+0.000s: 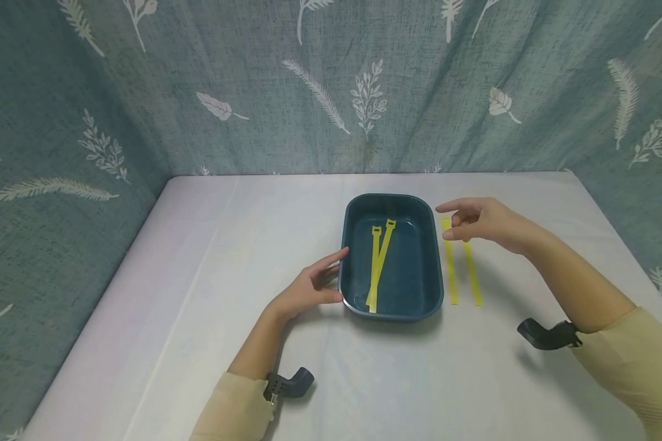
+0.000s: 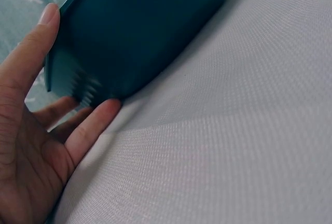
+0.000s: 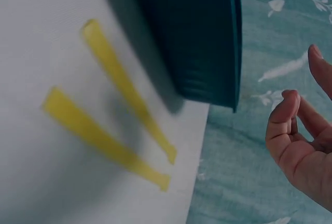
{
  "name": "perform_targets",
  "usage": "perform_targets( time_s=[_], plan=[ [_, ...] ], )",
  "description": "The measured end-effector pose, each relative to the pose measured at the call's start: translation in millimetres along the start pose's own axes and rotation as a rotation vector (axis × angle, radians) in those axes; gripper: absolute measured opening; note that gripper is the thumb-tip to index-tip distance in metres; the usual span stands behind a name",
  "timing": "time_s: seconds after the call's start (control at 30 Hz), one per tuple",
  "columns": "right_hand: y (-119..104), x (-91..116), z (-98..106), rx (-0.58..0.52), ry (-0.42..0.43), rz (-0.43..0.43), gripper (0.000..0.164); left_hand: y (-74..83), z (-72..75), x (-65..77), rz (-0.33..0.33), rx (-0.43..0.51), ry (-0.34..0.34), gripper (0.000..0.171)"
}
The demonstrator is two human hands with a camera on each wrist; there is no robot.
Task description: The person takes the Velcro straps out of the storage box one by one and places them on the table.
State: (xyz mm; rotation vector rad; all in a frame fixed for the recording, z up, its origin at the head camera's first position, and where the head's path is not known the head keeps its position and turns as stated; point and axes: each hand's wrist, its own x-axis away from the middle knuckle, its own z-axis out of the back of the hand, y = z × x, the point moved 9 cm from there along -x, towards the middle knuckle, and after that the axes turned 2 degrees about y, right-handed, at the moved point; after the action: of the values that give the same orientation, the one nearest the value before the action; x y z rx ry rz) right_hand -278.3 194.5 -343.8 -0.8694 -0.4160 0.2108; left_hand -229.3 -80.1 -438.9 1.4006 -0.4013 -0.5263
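A dark teal rectangular tray (image 1: 414, 269) stands on the table. Inside it lie two yellow cable straps (image 1: 385, 244) with slotted heads, crossing at their lower ends. My left hand (image 1: 309, 286) touches the tray's left side, its thumb and fingers spread and fairly straight along the wall. To the tray's right, two more yellow straps (image 1: 450, 269) lie side by side on the cloth. Over their upper ends hovers my right hand (image 1: 488, 223), loosely bent, with nothing between thumb and fingers. The right wrist view shows both loose straps (image 3: 127, 92) apart from that hand.
A white cloth (image 1: 243, 245) covers the table. Behind it and at both sides hangs a grey-green curtain (image 1: 254, 79) with white leaf prints. Dark camera mounts (image 1: 291, 384) sit on both wrists, below the beige sleeves' cuffs.
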Motion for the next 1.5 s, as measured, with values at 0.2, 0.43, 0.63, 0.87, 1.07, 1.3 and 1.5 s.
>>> perform_targets(
  time_s=[0.2, 0.43, 0.63, 0.87, 1.07, 1.3, 1.5],
  plan=[
    [-15, -13, -1, 0.010, 0.010, -0.023, 0.064, -1.4, 1.2, 0.8, 0.008, -0.007, 0.002, 0.086],
    [-37, -26, -4, -0.054, -0.008, 0.022, 0.061, -1.7, 0.9, 0.2, 0.005, -0.003, -0.007, 0.085],
    [-51, -39, -6, -0.075, -0.004, 0.006, 0.061, -1.9, -0.8, 0.9, 0.007, 0.015, -0.013, 0.084],
    [-62, -62, -19, -0.190, -0.009, 0.014, 0.059, -2.2, 0.5, 2.3, 0.028, 0.000, 0.002, 0.082],
    [-55, -81, -33, -0.261, -0.034, -0.038, 0.056, -1.7, 0.7, 0.2, 0.029, -0.004, -0.002, 0.083],
    [-55, -97, -49, -0.327, -0.099, -0.049, 0.054, -2.1, 2.0, 0.5, 0.033, 0.002, -0.006, 0.087],
    [-45, -107, -71, -0.364, -0.137, -0.103, 0.049, -1.7, 2.1, 1.8, 0.016, 0.024, -0.025, 0.086]
  ],
)
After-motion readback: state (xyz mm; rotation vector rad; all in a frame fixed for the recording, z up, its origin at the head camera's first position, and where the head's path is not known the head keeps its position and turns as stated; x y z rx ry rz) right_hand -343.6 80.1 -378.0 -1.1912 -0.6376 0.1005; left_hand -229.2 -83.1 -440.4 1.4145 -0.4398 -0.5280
